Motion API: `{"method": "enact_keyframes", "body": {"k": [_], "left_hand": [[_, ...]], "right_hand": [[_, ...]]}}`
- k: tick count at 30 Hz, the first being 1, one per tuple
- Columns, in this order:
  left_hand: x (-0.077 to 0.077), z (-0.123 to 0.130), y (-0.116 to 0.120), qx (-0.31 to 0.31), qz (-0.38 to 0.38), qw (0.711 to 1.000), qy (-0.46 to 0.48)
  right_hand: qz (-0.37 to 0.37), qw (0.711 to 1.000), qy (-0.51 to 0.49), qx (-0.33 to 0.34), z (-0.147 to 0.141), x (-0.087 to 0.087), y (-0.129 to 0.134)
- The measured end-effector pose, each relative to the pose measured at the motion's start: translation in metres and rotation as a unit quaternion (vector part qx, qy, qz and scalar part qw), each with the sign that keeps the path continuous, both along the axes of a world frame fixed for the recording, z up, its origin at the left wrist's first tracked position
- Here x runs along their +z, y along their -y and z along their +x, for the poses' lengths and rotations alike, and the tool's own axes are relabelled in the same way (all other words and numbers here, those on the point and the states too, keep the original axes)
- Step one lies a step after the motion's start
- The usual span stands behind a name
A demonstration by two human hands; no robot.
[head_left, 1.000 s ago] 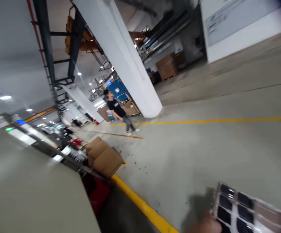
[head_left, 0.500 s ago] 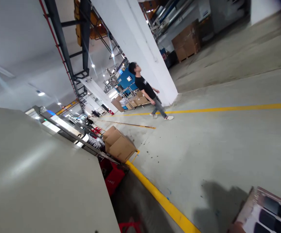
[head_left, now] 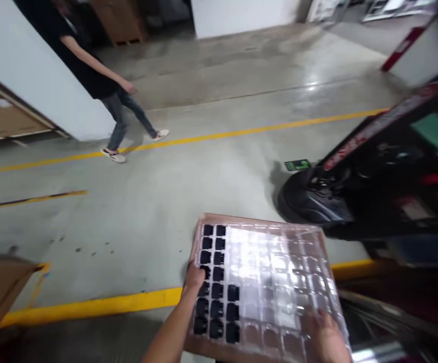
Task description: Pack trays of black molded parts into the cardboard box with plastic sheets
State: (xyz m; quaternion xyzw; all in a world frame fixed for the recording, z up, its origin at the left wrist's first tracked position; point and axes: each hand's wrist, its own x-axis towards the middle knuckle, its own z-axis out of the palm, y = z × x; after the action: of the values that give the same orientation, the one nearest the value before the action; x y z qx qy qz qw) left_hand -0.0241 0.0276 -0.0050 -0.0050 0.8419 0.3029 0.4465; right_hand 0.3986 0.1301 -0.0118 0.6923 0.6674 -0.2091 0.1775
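A clear plastic tray (head_left: pixel 264 322) lies in a shallow cardboard box at the lower middle of the view. Several black parts (head_left: pixel 217 291) fill pockets on its left side, and the pockets on the right hold nothing visible. My left hand (head_left: pixel 195 282) grips the box's left edge, thumb over the rim beside the black parts. On the right, my right hand (head_left: pixel 328 335) holds the near right side, slightly blurred, with its thumb on the tray. The undersides of both hands are hidden.
A person in a black shirt (head_left: pixel 90 73) walks at the upper left beside a white pillar (head_left: pixel 48 75). Dark machinery (head_left: pixel 393 166) stands at the right. Yellow lines (head_left: pixel 219 135) cross the floor. A cardboard box (head_left: pixel 5 287) is at the lower left.
The view has swung right and down and levelled. The tray, before only partly seen at the lower right corner, is now mostly in view with both hands. The person appears nearer, at the upper left.
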Motion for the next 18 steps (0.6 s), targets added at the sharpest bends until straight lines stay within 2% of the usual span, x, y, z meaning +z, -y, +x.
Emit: {"method": "enact_keyframes", "body": {"k": [2,7,12,15,18], "left_hand": [[-0.009,-0.009,0.004,-0.052,-0.041,0.997,-0.040],[-0.037,-0.019,0.003,-0.167,-0.114,0.975,-0.095],[-0.069,-0.018,-0.009,-0.220,-0.177,0.954,-0.106],[-0.097,-0.018,-0.021,-0.249,-0.179,0.946,-0.108],[-0.141,-0.016,-0.031,-0.265,-0.195,0.937,-0.118]], "right_hand": [[-0.007,0.999,-0.024,-0.037,-0.006,-0.011,0.008],[-0.049,0.996,-0.022,-0.076,-0.031,-0.032,0.013],[-0.060,0.991,-0.014,-0.115,-0.031,-0.055,0.002],[-0.058,0.990,-0.021,-0.124,-0.030,-0.080,-0.013],[-0.056,0.990,-0.018,-0.125,-0.030,-0.113,-0.024]]}}
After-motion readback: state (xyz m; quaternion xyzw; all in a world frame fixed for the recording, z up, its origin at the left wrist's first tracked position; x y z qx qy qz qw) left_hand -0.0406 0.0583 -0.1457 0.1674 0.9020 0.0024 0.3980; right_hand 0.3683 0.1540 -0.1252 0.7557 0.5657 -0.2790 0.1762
